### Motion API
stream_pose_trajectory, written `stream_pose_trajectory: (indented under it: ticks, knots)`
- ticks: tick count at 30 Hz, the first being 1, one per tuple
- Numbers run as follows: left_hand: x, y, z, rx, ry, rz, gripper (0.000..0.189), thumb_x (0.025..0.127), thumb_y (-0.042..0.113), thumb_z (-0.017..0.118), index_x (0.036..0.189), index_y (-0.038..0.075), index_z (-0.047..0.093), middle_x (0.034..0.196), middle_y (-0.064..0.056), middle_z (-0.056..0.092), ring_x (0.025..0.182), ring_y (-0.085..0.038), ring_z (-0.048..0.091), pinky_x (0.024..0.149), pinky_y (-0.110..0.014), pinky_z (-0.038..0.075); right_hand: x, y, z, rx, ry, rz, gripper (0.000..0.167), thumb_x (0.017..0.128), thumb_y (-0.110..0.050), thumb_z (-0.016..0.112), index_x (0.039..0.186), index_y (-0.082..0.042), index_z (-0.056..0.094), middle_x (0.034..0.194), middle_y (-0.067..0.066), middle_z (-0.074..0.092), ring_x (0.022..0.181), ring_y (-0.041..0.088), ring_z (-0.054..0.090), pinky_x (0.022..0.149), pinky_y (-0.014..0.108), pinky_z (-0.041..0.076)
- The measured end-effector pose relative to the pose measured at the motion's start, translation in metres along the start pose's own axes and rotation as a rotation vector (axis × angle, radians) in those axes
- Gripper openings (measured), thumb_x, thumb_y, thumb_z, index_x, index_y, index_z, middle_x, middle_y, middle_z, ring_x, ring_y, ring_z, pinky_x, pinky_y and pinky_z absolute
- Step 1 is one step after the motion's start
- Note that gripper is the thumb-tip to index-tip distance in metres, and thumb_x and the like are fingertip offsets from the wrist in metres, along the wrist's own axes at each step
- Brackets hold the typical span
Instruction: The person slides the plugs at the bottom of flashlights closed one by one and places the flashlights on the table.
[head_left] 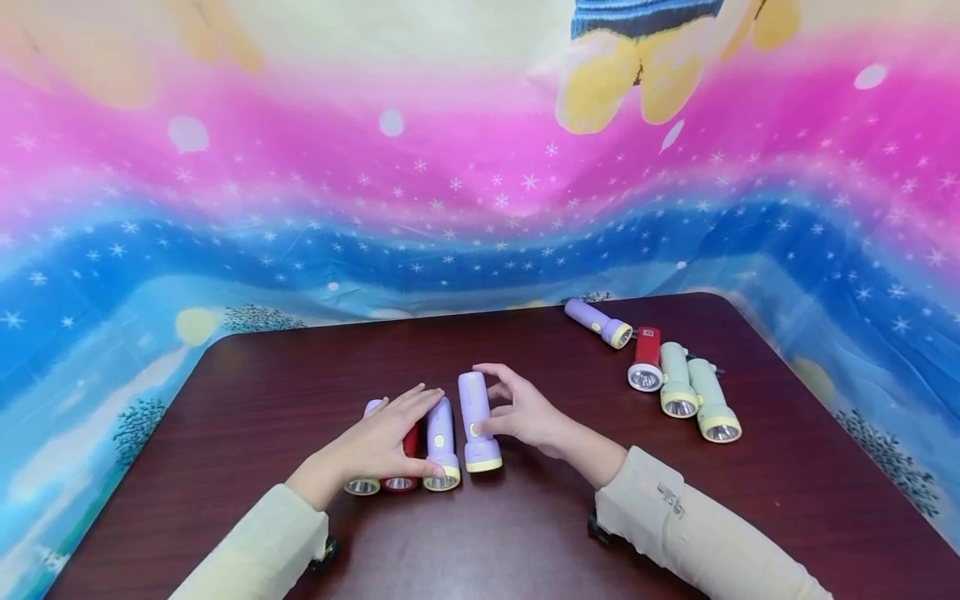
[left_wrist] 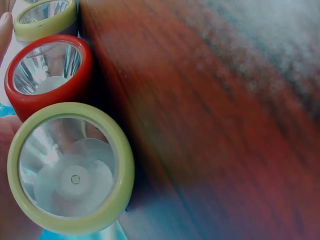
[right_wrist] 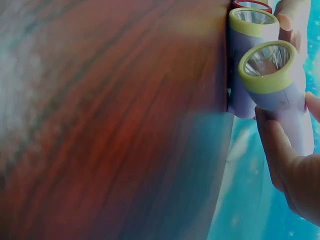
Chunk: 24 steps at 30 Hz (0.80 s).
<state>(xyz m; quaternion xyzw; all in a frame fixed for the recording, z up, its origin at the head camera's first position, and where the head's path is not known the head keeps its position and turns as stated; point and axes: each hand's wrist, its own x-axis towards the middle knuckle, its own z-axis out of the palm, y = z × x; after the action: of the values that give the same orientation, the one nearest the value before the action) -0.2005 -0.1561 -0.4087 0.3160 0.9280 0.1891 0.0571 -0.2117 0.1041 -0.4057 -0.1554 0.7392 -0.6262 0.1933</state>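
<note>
At lower centre, three flashlights (head_left: 440,439) are being spanned by the left hand (head_left: 378,444), fingers parted, a fourth (head_left: 473,404) clamped in the right hand's (head_left: 528,419); at right, four others (head_left: 675,371) are seemingly remaining.

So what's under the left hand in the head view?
From left, beneath the left hand: one purple flashlight, a red flashlight and another purple flashlight. Each shows at its near end; the hand hides much of the first two.

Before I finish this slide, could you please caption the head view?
Right hand grips a purple flashlight; left hand lies over three more flashlights.
</note>
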Motion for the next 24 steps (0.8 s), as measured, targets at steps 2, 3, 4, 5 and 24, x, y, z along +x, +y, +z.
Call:
stream_pose_trajectory:
  ticks: [2, 3, 4, 5, 24]
  knots:
    - [0.0, -0.001, 0.0, -0.008, -0.001, 0.009, 0.106, 0.074, 0.068, 0.074, 0.155, 0.012, 0.035, 0.159, -0.007, 0.038, 0.151, -0.035, 0.027, 0.112, -0.072, 0.027, 0.001, 0.001, 0.001, 0.002, -0.018, 0.003, 0.083, 0.082, 0.007, 0.072, 0.152, -0.013, 0.032, 0.119, 0.023, 0.058, 0.093, 0.025, 0.07, 0.084, 0.038, 0.058]
    - [0.0, -0.001, 0.0, -0.012, -0.003, 0.011, 0.106, 0.074, 0.068, 0.074, 0.155, 0.012, 0.035, 0.159, -0.008, 0.038, 0.151, -0.035, 0.027, 0.112, -0.071, 0.028, 0.002, 0.002, 0.002, 0.003, -0.028, 0.0, 0.083, 0.082, 0.007, 0.071, 0.152, -0.014, 0.032, 0.118, 0.023, 0.058, 0.092, 0.024, 0.07, 0.084, 0.038, 0.058]
    - [0.0, -0.002, 0.0, -0.016, -0.003, 0.015, 0.105, 0.074, 0.068, 0.074, 0.154, 0.011, 0.036, 0.159, -0.008, 0.038, 0.151, -0.035, 0.027, 0.111, -0.071, 0.028, 0.003, 0.002, 0.002, 0.005, -0.034, 0.002, 0.083, 0.082, 0.008, 0.071, 0.152, -0.016, 0.033, 0.118, 0.022, 0.058, 0.091, 0.024, 0.069, 0.083, 0.037, 0.058]
    - [0.001, -0.002, 0.0, -0.02, -0.006, 0.017, 0.105, 0.074, 0.068, 0.074, 0.154, 0.011, 0.036, 0.159, -0.008, 0.038, 0.151, -0.035, 0.027, 0.112, -0.07, 0.029, 0.003, 0.002, 0.002, 0.006, -0.04, 0.004, 0.083, 0.082, 0.007, 0.072, 0.151, -0.017, 0.034, 0.118, 0.022, 0.058, 0.09, 0.024, 0.069, 0.082, 0.037, 0.058]
    - [0.004, 0.0, -0.001, -0.052, -0.038, -0.009, 0.103, 0.073, 0.066, 0.077, 0.152, 0.011, 0.04, 0.159, -0.006, 0.037, 0.151, -0.031, 0.029, 0.115, -0.051, 0.038, 0.015, 0.01, -0.006, 0.038, -0.096, 0.068, 0.078, 0.082, 0.007, 0.072, 0.149, -0.008, 0.036, 0.105, 0.016, 0.065, 0.081, 0.017, 0.068, 0.081, 0.037, 0.059]
